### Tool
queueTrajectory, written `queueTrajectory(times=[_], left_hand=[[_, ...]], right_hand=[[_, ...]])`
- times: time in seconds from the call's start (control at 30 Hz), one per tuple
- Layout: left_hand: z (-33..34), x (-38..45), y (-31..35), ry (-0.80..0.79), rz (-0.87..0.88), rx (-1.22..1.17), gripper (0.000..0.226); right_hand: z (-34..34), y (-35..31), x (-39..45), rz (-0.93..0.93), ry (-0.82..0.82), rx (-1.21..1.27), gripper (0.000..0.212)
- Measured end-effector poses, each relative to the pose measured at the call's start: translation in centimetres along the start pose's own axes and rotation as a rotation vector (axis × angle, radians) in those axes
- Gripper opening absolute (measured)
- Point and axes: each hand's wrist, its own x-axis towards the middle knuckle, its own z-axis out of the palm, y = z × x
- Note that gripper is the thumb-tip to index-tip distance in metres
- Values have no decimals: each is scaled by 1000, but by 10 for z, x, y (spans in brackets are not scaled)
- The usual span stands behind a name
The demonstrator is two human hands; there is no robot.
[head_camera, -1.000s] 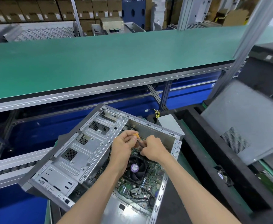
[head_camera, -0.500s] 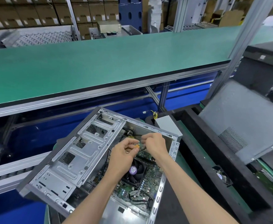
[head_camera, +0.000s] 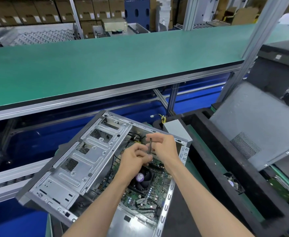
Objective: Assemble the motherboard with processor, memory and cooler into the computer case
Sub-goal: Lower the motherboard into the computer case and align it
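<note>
An open grey computer case [head_camera: 82,168] lies on its side in front of me, its drive cage to the left. Inside lies the green motherboard [head_camera: 157,185] with a black cooler fan [head_camera: 143,178] bearing a purple sticker. Both hands are together over the upper part of the board. My right hand [head_camera: 164,146] pinches a thin dark cable [head_camera: 150,146] that runs downward. My left hand [head_camera: 135,159] has curled fingers at the lower end of that cable, above the fan. What lies under the fingers is hidden.
A grey power supply [head_camera: 176,129] with yellow wires sits just beyond the case. Black foam trays [head_camera: 226,161] run along the right, with a grey side panel [head_camera: 253,129] leaning there. A long green bench [head_camera: 106,65] crosses behind, above a blue conveyor.
Both hands have risen slightly toward the case's far end. The small orange piece between the fingers is gone from sight, and a dark cable now stands between the hands.
</note>
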Motion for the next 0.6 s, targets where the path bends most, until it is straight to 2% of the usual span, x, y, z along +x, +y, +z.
queueTrajectory(times=[0.07, 0.17, 0.37, 0.6], left_hand=[[-2, -2, 0, -28, -69, -373, 27], [-8, -1, 3, -48, -146, -660, 16], [-10, 2, 0, -92, -193, -860, 23], [-10, 4, -4, -104, -149, -877, 32]], right_hand=[[0, 1, 1, 27, 6, -74, 48], [1, 4, 4, 60, -17, -184, 36], [2, 6, 5, 98, -51, -278, 32], [2, 8, 7, 91, -51, -274, 26]])
